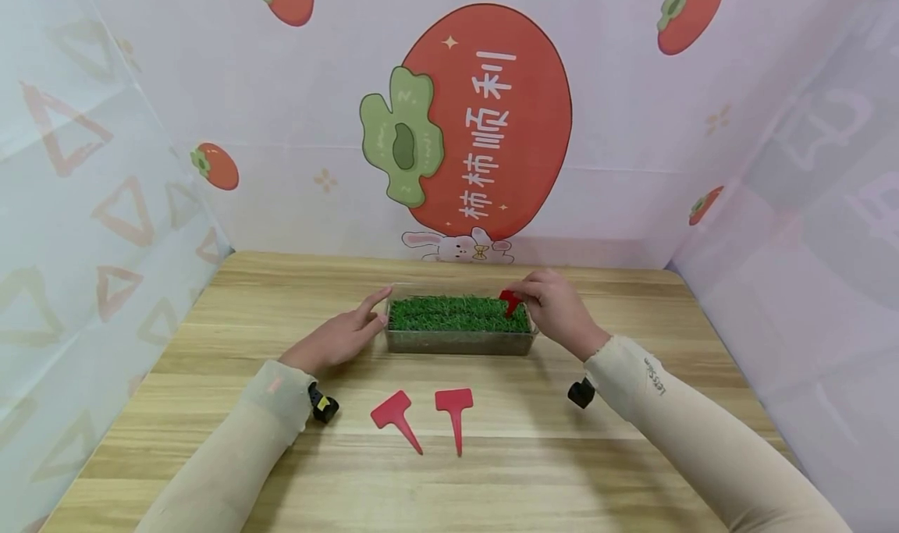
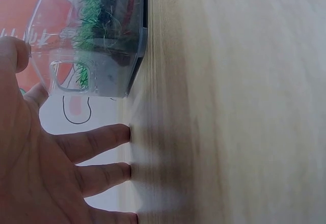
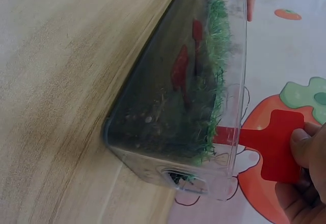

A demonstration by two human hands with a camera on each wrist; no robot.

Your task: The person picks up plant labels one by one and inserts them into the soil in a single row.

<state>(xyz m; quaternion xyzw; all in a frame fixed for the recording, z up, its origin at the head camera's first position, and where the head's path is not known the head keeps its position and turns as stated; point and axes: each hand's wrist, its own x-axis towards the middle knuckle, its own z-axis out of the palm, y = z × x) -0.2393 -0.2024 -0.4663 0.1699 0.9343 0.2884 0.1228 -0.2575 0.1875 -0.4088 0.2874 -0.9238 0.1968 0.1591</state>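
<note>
In the head view, a clear plastic box (image 1: pixel 460 342) filled with green artificial grass (image 1: pixel 456 314) stands toward the back of the table. My right hand (image 1: pixel 558 307) pinches a red T-shaped plant label (image 1: pixel 509 296) by its broad head. Seen from the right wrist, the stem of this label (image 3: pixel 280 145) points down into the grass near the box's right end. My left hand (image 1: pixel 335 338) is at the left end, thumb and forefinger at the rim. From the left wrist, its other fingers (image 2: pixel 97 142) extend toward the tabletop.
Two more red plant labels, a tilted one (image 1: pixel 397 416) and a straighter one (image 1: pixel 454 408), lie flat in front of the box. The wooden table (image 1: pixel 527 463) meets a patterned cloth backdrop (image 1: pixel 302 205) behind, with cloth at both sides.
</note>
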